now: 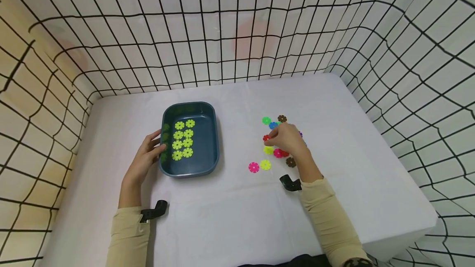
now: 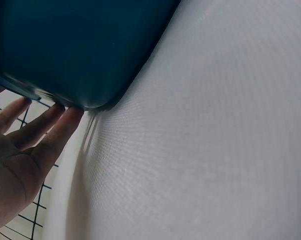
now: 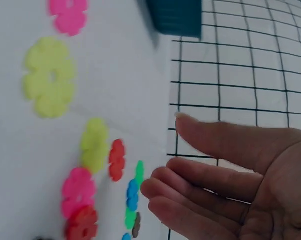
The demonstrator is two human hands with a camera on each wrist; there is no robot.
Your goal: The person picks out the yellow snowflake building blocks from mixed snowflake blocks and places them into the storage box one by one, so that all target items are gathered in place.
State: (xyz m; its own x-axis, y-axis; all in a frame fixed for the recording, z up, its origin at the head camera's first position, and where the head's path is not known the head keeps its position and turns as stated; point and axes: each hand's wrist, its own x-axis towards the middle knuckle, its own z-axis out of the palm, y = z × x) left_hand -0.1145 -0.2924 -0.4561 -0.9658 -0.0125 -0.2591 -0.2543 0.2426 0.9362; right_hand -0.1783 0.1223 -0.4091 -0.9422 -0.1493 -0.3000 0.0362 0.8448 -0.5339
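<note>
A dark blue-green tray (image 1: 204,143) stands on the left of the table, holding several yellow-green flower-shaped discs (image 1: 188,142) in two columns. My left hand (image 1: 142,158) grips its left side, thumb at the rim and fingers against the outer wall (image 2: 85,65). To the right, my right hand (image 1: 291,139) hovers over loose discs of mixed colours. Its thumb and fingers are apart, with nothing between them in the right wrist view. Around it lie a red disc (image 3: 117,160), a yellow disc (image 3: 50,77), a pink disc (image 1: 254,167) and a brown disc (image 1: 291,162); the hand hides others.
A white cloth covers the table (image 1: 237,209). Black wire mesh (image 1: 237,48) rises along the back and both sides. Small black cameras (image 1: 156,210) sit on both wrists, over beige sleeves.
</note>
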